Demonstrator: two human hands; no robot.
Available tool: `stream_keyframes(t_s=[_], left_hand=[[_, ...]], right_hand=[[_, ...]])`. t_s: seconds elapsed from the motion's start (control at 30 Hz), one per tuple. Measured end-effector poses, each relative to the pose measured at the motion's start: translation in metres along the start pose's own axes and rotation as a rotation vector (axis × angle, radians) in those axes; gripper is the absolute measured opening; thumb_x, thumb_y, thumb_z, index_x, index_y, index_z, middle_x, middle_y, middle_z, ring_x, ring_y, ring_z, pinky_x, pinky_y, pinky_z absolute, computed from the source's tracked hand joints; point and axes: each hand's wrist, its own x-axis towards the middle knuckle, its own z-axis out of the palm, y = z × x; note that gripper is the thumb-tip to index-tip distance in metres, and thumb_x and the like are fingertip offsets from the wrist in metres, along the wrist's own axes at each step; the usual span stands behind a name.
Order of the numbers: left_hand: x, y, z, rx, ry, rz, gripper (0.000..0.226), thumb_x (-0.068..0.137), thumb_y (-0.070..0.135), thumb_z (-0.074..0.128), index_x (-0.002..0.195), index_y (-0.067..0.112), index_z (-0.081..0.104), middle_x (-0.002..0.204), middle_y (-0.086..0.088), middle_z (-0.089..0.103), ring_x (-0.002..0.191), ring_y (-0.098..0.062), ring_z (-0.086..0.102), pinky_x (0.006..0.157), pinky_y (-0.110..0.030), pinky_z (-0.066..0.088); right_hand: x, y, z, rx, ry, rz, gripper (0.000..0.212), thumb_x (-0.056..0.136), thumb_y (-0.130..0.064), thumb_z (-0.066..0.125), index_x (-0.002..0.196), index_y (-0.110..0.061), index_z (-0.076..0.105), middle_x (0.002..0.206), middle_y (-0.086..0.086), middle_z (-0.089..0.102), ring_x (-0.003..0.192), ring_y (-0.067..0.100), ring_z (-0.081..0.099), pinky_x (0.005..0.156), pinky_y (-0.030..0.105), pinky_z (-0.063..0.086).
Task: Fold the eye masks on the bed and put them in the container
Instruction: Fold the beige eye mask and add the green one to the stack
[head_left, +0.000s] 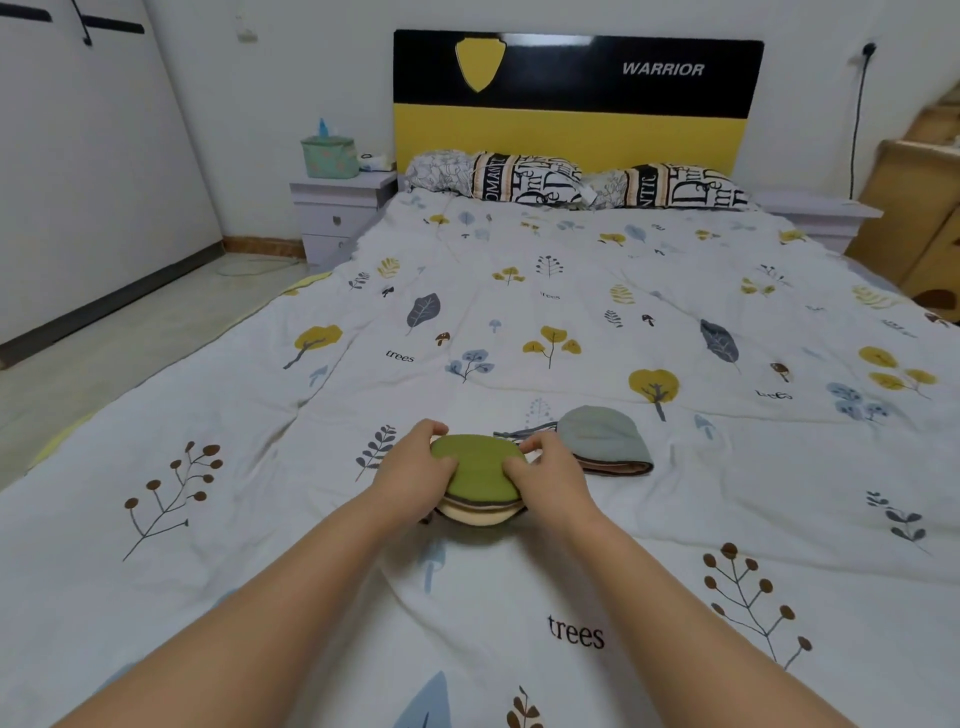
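A green eye mask (479, 470), folded in half with a cream underside showing at its near edge, lies on the patterned bedspread (519, 322) in front of me. My left hand (413, 475) grips its left side and my right hand (548, 475) grips its right side. Just to the right lies a grey eye mask (605, 436), also folded, with a pinkish lining and a dark strap trailing to its left. No container for the masks is in view.
Two pillows (524, 176) lie against a black and yellow headboard (571, 104). A white nightstand (337, 213) with a teal box stands at the bed's far left. Wooden furniture (930, 218) is at the right. Bare floor (104, 353) runs along the left.
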Motion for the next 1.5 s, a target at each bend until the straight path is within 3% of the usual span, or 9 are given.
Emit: stream_keyframes(t_s=[0.1, 0.37, 0.57, 0.77, 0.9, 1.03, 1.13, 1.33, 1.5], left_hand=[[0.007, 0.020, 0.011, -0.092, 0.042, 0.021, 0.027, 0.087, 0.020, 0.055, 0.112, 0.016, 0.045, 0.078, -0.002, 0.051, 0.057, -0.015, 0.049, 0.039, -0.020, 0.039], [0.031, 0.072, 0.055, -0.270, -0.040, 0.070, 0.023, 0.088, 0.029, 0.057, 0.100, 0.015, 0.042, 0.081, 0.001, 0.050, 0.052, -0.015, 0.047, 0.031, -0.018, 0.035], [0.055, 0.088, 0.084, -0.315, -0.097, 0.078, 0.024, 0.089, 0.024, 0.057, 0.108, 0.011, 0.050, 0.097, -0.008, 0.057, 0.082, -0.024, 0.054, 0.070, -0.034, 0.048], [0.072, 0.083, 0.107, -0.238, -0.049, 0.087, 0.022, 0.088, 0.021, 0.057, 0.108, 0.013, 0.050, 0.079, 0.005, 0.050, 0.072, -0.013, 0.050, 0.054, -0.021, 0.036], [0.079, 0.075, 0.120, -0.163, -0.008, 0.075, 0.031, 0.087, 0.021, 0.058, 0.114, 0.009, 0.053, 0.093, 0.000, 0.051, 0.085, -0.017, 0.050, 0.073, -0.026, 0.038], [0.081, 0.066, 0.127, -0.024, 0.002, 0.062, 0.035, 0.086, 0.023, 0.059, 0.117, 0.009, 0.053, 0.105, -0.008, 0.061, 0.094, -0.021, 0.055, 0.080, -0.029, 0.041], [0.081, 0.066, 0.127, 0.123, -0.023, -0.009, 0.041, 0.089, 0.028, 0.051, 0.123, 0.006, 0.048, 0.121, -0.013, 0.060, 0.112, -0.030, 0.055, 0.086, -0.033, 0.042], [0.074, 0.077, 0.128, 0.286, -0.123, -0.094, 0.036, 0.090, 0.028, 0.036, 0.116, 0.008, 0.049, 0.120, -0.014, 0.059, 0.113, -0.032, 0.052, 0.098, -0.042, 0.043], [0.070, 0.073, 0.124, 0.304, -0.152, -0.109, 0.038, 0.089, 0.029, 0.035, 0.118, 0.010, 0.049, 0.124, -0.013, 0.057, 0.119, -0.032, 0.046, 0.103, -0.042, 0.036]], right_hand=[[0.006, 0.001, -0.021, 0.052, 0.108, -0.027, 0.013, 0.084, -0.017, 0.057, 0.094, -0.016, 0.048, 0.069, -0.005, 0.048, 0.060, 0.008, 0.046, 0.053, 0.024, 0.036], [0.031, 0.014, -0.080, 0.067, 0.328, -0.047, 0.009, 0.085, -0.017, 0.053, 0.091, -0.017, 0.047, 0.069, -0.006, 0.047, 0.057, 0.011, 0.047, 0.052, 0.028, 0.037], [0.058, 0.031, -0.103, -0.017, 0.412, -0.057, 0.010, 0.087, -0.018, 0.054, 0.092, -0.018, 0.045, 0.066, -0.015, 0.041, 0.057, 0.002, 0.042, 0.050, 0.019, 0.032], [0.080, 0.047, -0.102, -0.054, 0.419, -0.062, 0.011, 0.087, -0.018, 0.053, 0.092, -0.018, 0.044, 0.065, -0.009, 0.042, 0.063, 0.015, 0.045, 0.057, 0.030, 0.035], [0.087, 0.061, -0.098, -0.133, 0.358, -0.005, 0.013, 0.088, -0.022, 0.053, 0.093, -0.017, 0.042, 0.062, -0.004, 0.045, 0.055, 0.012, 0.042, 0.048, 0.026, 0.029], [0.089, 0.069, -0.097, -0.216, 0.251, 0.099, 0.024, 0.086, -0.025, 0.057, 0.095, -0.015, 0.037, 0.068, -0.006, 0.042, 0.067, 0.019, 0.046, 0.050, 0.026, 0.029], [0.092, 0.067, -0.099, -0.138, 0.220, 0.168, 0.030, 0.085, -0.030, 0.056, 0.101, -0.013, 0.038, 0.081, -0.001, 0.048, 0.079, 0.020, 0.049, 0.058, 0.029, 0.035], [0.095, 0.057, -0.099, 0.035, 0.143, 0.264, 0.059, 0.083, -0.050, 0.053, 0.119, -0.004, 0.055, 0.116, 0.011, 0.059, 0.104, 0.028, 0.057, 0.079, 0.032, 0.044], [0.085, 0.056, -0.089, 0.104, 0.203, 0.247, 0.044, 0.083, -0.040, 0.061, 0.107, -0.003, 0.060, 0.108, 0.012, 0.064, 0.102, 0.030, 0.060, 0.089, 0.038, 0.049]])
